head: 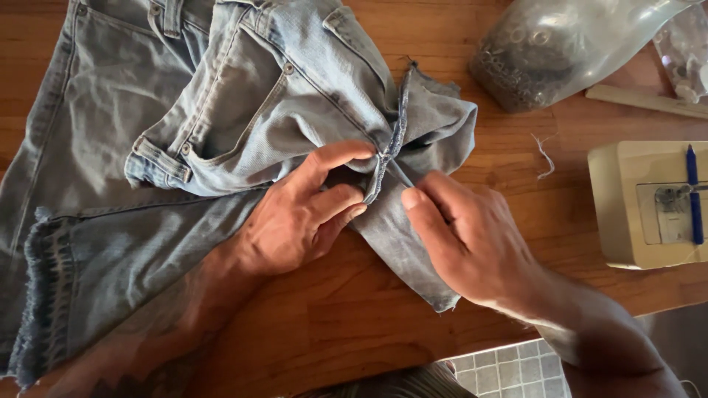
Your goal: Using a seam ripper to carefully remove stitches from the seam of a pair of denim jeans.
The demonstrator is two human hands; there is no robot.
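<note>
Jeans, light blue and pretty worn, are spread over the wooden table, covering most of its left and middle. Closest to the camera are the two forearms coming up from the bottom edge, with a bit of tiled floor peeking past the table edge between them. On the near left, a frayed hem of one leg lies flat. The left hand is curled around a bunched fold of denim near the middle, thumb on top, fingers tucked under, so it's closed on the fabric. The right hand sits just beside it, fingers pinched on a thin grey tool poking into a raw dark seam that runs up from the fold; what kind of tool it is, can't tell. Further up, a front pocket with rivets faces up. Off to the right there's a loose thread on the wood and a cream box-shaped device with a blue pen-like stick on it. At the far right, a clear plastic bag of small metal bits, plus a wooden stick.
</note>
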